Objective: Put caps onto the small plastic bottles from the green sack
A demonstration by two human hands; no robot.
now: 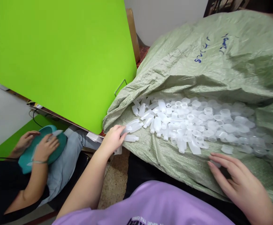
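Note:
A large pale green woven sack (164, 156) lies with its mouth spread wide, full of small translucent white plastic bottles (174, 125). At the left edge of the opening, my left hand (114, 137) is closed on a few of these bottles (131, 126), their necks pointing right. My right hand (238, 178) is over the near side of the sack. Its thumb and fingertips pinch a small translucent bottle (216, 163), mostly hidden by the fingers.
A bright green tabletop (63, 59) with a wire handle (120, 87) at its corner borders the sack on the left. At lower left, a seated co-worker's hands (44, 148) hold a translucent item over a teal basin (60, 142). Speckled floor (115, 175) shows below.

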